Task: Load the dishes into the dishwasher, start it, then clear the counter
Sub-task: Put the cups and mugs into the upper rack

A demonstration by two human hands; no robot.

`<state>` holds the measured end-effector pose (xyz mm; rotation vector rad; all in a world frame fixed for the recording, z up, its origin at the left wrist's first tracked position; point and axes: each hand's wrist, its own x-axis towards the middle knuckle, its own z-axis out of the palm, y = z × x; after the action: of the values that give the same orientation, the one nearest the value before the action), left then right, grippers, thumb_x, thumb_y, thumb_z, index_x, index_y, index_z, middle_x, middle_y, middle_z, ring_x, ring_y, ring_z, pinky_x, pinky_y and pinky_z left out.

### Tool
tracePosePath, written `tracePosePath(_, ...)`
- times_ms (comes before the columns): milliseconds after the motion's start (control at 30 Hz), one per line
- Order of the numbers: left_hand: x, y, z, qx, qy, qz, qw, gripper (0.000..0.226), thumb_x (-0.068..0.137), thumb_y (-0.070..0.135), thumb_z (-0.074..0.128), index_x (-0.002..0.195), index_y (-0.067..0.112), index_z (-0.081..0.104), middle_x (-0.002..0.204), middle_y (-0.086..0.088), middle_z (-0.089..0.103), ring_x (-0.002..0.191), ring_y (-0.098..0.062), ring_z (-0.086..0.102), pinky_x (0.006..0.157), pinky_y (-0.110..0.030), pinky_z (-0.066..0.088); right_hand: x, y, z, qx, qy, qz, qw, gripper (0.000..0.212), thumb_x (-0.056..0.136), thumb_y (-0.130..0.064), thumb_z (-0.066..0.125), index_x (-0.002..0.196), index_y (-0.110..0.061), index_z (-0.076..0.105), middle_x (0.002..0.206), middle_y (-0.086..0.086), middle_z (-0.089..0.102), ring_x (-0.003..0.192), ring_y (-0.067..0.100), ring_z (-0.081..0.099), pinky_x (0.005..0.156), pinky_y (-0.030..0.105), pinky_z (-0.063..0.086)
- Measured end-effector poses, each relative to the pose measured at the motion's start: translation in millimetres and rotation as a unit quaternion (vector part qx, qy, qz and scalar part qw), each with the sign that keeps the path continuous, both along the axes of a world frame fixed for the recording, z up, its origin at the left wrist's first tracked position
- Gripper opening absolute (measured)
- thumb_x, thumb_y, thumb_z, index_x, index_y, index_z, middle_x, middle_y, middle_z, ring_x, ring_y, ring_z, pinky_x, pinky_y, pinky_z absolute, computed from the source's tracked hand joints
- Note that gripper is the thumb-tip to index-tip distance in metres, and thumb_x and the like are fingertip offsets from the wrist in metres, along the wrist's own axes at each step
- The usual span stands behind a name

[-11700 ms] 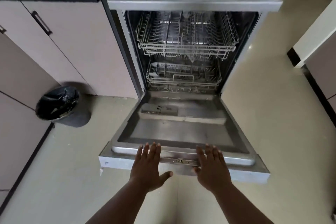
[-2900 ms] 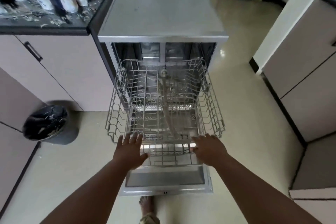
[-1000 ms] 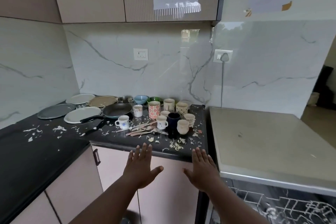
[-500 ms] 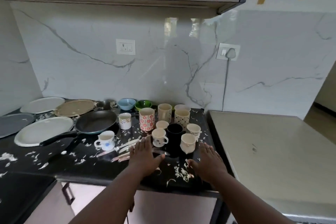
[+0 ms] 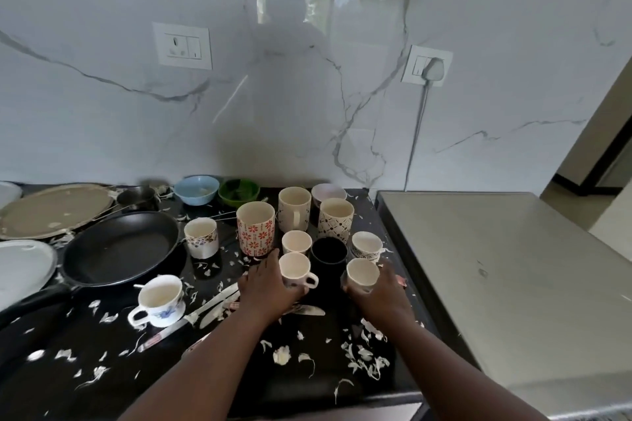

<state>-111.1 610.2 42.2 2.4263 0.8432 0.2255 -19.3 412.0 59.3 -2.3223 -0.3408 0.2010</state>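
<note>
Several mugs stand clustered on the black counter. My left hand wraps round a small cream cup with a handle. My right hand grips another small cream cup near the counter's right edge. Between the two stands a black mug. Behind are a red-flowered mug and two tall cream mugs. The dishwasher's steel top lies to the right; its racks are out of view.
A black frying pan, plates, a blue bowl and a green bowl sit left and behind. A white flowered cup and knives lie at front left. White scraps litter the counter.
I turned from the pulled-out dishwasher rack up to the counter. Both hands moved forward from the counter's edge and closed on the two front cream cups.
</note>
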Motion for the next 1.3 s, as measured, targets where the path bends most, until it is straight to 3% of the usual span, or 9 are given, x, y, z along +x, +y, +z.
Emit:
tracePosePath(133, 10, 4, -7, -0.032, -0.04, 0.001, 0.999, 0.084, 0.059, 0.065, 0.071, 0.131, 0.031, 0.042, 0.126, 0.004, 0.059, 0.121, -0.024, 0.051, 0.103, -0.045, 0.034, 7, 4, -9, 0.02, 0.01, -0.012, 1.0, 0.071, 0.061, -0.065, 0.071, 0.119, -0.031, 0.05, 0.109, -0.01, 0.066, 0.096, 0.012, 0.064, 0.087, 0.039, 0.053)
tracePosePath(367, 9, -10, -4, -0.05, -0.172, 0.019, 0.984, 0.07, 0.065, 0.046, 0.082, 0.121, 0.026, 0.044, 0.108, 0.011, 0.058, 0.107, -0.019, 0.057, 0.096, -0.041, 0.038, 10, 0, -10, 0.098, 0.035, -0.03, 0.994, 0.06, 0.062, -0.047, 0.082, 0.107, -0.035, 0.045, 0.095, -0.011, 0.065, 0.082, 0.01, 0.066, 0.073, 0.035, 0.055)
tracePosePath(567, 28, -55, 19, -0.04, -0.4, -0.048, 0.914, 0.073, 0.058, 0.022, 0.091, 0.117, 0.013, 0.05, 0.113, -0.001, 0.048, 0.102, -0.01, 0.048, 0.085, -0.035, 0.047, 22, -31, 25, 0.332, 0.095, -0.078, 0.935, 0.063, 0.069, -0.024, 0.088, 0.117, -0.013, 0.049, 0.105, 0.005, 0.065, 0.092, 0.016, 0.067, 0.075, 0.029, 0.056)
tracePosePath(667, 47, -100, 43, -0.06, -0.496, -0.11, 0.859, 0.073, 0.06, 0.022, 0.09, 0.117, 0.029, 0.045, 0.114, -0.004, 0.05, 0.104, -0.014, 0.052, 0.091, -0.028, 0.047, 29, -67, 45, 0.41, 0.139, -0.068, 0.899, 0.067, 0.059, -0.03, 0.087, 0.115, -0.008, 0.056, 0.107, 0.017, 0.067, 0.085, 0.026, 0.069, 0.065, 0.035, 0.056)
tracePosePath(767, 67, -159, 57, -0.104, -0.553, -0.139, 0.815, 0.073, 0.061, 0.019, 0.087, 0.119, 0.024, 0.044, 0.114, -0.015, 0.052, 0.104, -0.019, 0.055, 0.092, -0.027, 0.047, 33, -119, 61, 0.462, 0.146, -0.035, 0.874, 0.028, 0.074, -0.018, 0.076, 0.099, -0.014, 0.064, 0.094, 0.012, 0.069, 0.08, 0.022, 0.066, 0.067, 0.037, 0.056)
tracePosePath(833, 77, -203, 63, -0.156, -0.555, -0.169, 0.799, 0.074, 0.061, 0.018, 0.087, 0.122, 0.024, 0.046, 0.115, -0.018, 0.053, 0.105, -0.03, 0.057, 0.09, -0.045, 0.05, 35, -162, 70, 0.471, 0.159, -0.04, 0.867, 0.036, 0.075, -0.022, 0.071, 0.11, -0.018, 0.063, 0.104, 0.008, 0.071, 0.088, 0.022, 0.068, 0.077, 0.04, 0.055)
tracePosePath(900, 83, -251, 64, -0.172, -0.539, -0.208, 0.798, 0.073, 0.062, 0.024, 0.088, 0.122, 0.024, 0.047, 0.114, -0.015, 0.054, 0.105, -0.028, 0.059, 0.088, -0.043, 0.051, 36, -209, 73, 0.484, 0.156, -0.061, 0.859, 0.053, 0.074, -0.027, 0.07, 0.124, -0.014, 0.059, 0.111, 0.007, 0.07, 0.094, 0.021, 0.067, 0.082, 0.04, 0.055)
tracePosePath(1100, 84, -407, 47, -0.251, -0.417, -0.319, 0.813, 0.069, 0.061, 0.043, 0.086, 0.118, 0.022, 0.054, 0.112, -0.006, 0.06, 0.102, -0.021, 0.062, 0.083, -0.043, 0.053, 25, -354, 66, 0.545, 0.144, -0.136, 0.814, 0.019, 0.071, -0.026, 0.066, 0.089, -0.017, 0.067, 0.09, 0.004, 0.063, 0.082, 0.021, 0.061, 0.068, 0.031, 0.05)
tracePosePath(1300, 81, -521, 5, -0.365, -0.302, -0.333, 0.815, 0.074, 0.063, 0.035, 0.083, 0.124, 0.014, 0.048, 0.116, 0.001, 0.06, 0.101, -0.007, 0.063, 0.085, -0.024, 0.052, 16, -466, 27, 0.559, 0.196, -0.237, 0.77, 0.014, 0.084, -0.022, 0.057, 0.084, -0.018, 0.07, 0.08, 0.003, 0.07, 0.068, 0.021, 0.067, 0.068, 0.033, 0.053)
